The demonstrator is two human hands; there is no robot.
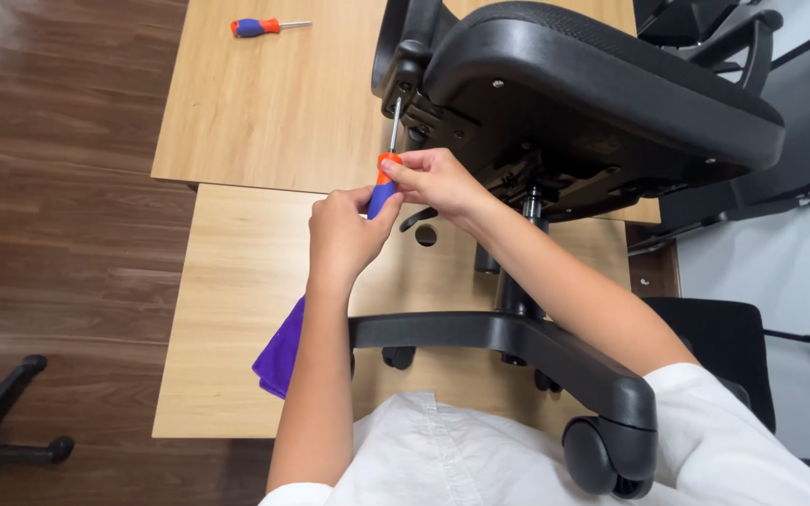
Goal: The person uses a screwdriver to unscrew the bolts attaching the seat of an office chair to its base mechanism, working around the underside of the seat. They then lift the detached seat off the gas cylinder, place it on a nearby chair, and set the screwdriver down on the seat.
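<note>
Both hands on screwdriver at underside of tipped office chair.
L hand (344, 234) closed round blue/orange screwdriver (383, 183) handle; R hand (435, 178) pinches its orange collar. Shaft tip up against mechanism under black chair (592, 84), lying on wooden table (246, 272). 2nd screwdriver (264, 26) far left, well apart. Purple cloth (283, 351) near, under L forearm.

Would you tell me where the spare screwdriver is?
In the head view, the spare screwdriver lies at the top left on the far wooden table, left of the overturned chair.
</note>
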